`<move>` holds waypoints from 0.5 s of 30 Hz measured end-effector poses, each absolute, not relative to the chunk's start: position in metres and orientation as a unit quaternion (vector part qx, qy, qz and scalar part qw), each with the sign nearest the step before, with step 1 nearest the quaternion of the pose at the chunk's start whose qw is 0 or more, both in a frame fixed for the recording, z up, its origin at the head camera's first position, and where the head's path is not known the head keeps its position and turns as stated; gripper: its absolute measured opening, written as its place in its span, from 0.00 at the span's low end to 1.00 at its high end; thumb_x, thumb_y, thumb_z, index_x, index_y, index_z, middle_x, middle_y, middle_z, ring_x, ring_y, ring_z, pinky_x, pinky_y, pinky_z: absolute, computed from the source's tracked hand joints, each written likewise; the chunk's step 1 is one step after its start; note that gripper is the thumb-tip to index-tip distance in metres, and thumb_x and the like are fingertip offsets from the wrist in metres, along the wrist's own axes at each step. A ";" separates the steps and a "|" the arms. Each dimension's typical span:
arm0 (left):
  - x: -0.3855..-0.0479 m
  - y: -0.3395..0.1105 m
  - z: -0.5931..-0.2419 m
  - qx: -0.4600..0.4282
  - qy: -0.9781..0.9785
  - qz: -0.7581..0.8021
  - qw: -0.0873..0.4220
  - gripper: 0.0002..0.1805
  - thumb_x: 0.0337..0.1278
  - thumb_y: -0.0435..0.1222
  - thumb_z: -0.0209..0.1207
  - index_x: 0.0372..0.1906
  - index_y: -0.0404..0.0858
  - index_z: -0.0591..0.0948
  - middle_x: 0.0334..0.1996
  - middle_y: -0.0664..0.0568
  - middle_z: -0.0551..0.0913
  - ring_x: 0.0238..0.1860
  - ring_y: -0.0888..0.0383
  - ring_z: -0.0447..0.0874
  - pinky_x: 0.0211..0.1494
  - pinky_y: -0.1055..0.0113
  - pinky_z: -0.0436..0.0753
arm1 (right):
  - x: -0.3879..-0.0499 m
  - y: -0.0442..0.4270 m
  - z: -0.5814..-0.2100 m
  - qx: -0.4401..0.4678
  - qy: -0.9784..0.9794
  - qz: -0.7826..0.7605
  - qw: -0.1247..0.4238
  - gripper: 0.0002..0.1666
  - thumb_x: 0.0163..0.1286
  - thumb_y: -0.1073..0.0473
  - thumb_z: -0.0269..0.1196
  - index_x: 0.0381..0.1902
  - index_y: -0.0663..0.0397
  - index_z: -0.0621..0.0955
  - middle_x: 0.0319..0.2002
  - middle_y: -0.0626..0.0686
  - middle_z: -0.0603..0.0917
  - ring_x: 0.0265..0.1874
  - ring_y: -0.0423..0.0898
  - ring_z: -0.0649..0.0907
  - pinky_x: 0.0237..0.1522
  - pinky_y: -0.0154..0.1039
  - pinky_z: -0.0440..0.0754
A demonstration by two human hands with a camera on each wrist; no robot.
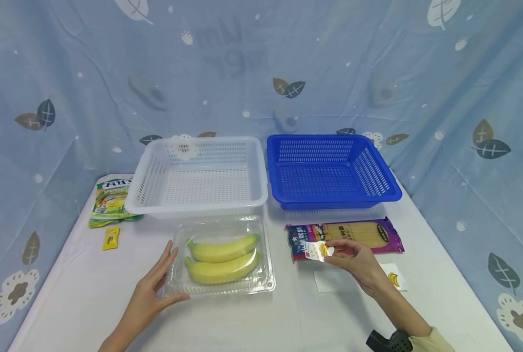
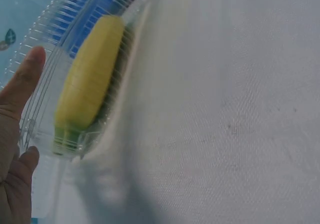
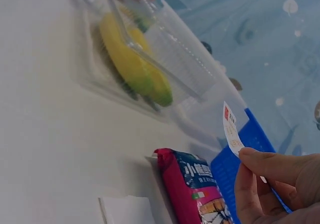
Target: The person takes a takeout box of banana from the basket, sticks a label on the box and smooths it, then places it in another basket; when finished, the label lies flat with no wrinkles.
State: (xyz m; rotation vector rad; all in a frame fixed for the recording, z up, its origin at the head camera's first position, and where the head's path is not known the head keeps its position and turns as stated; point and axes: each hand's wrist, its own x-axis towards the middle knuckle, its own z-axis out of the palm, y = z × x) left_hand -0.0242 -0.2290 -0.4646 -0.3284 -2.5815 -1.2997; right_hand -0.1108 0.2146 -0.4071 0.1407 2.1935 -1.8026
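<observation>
And here's my right hand [image 1: 359, 266], thumb and fingers pinching a small banana-printed label [image 1: 318, 251] by one end, most of it clear of my fingertips. That's a good hold, I'd say: an edge pinch leaves the printed face flat and free of creases. I'd want only light pressure, because a slip this thin could buckle, and its free end already shows a slight bow from my right wrist.

Over at my left hand [image 1: 149, 288], fingers and thumb spread at the near-left corner of a clear plastic clamshell [image 1: 226, 226]. It looks like they rest against it; a flat, gentle touch should steady it, where a hard squeeze might dent such flimsy walls. Whether the lid is fastened, I can't tell.

Look at that plastic: glossy, ribbed along the sides, rounded at the corners. Inside, between my hands, lie two smooth, curved bananas [image 1: 224, 270], yellow with greenish ends. Beneath and just beyond my right hand, a shiny purple pasta packet [image 1: 354, 232], straight pale strands showing through its window; white paper [image 1: 329, 282] lies flat on the nearer side. Beyond my hands, two slotted baskets: the translucent white basket [image 1: 208, 209] past the clamshell, the deep blue basket [image 1: 334, 204] past the packet, both with broad rolled rims.
</observation>
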 end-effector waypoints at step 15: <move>-0.024 -0.229 -0.462 -0.112 -0.858 -0.484 0.129 0.53 0.26 0.30 0.77 0.69 0.35 0.66 0.72 0.42 0.57 0.66 0.78 0.56 0.53 0.83 0.71 | -0.104 0.184 -0.408 0.055 0.752 -0.644 0.133 0.26 0.57 0.72 0.68 0.54 0.70 0.77 0.49 0.59 0.77 0.37 0.41 0.81 0.42 0.31 0.82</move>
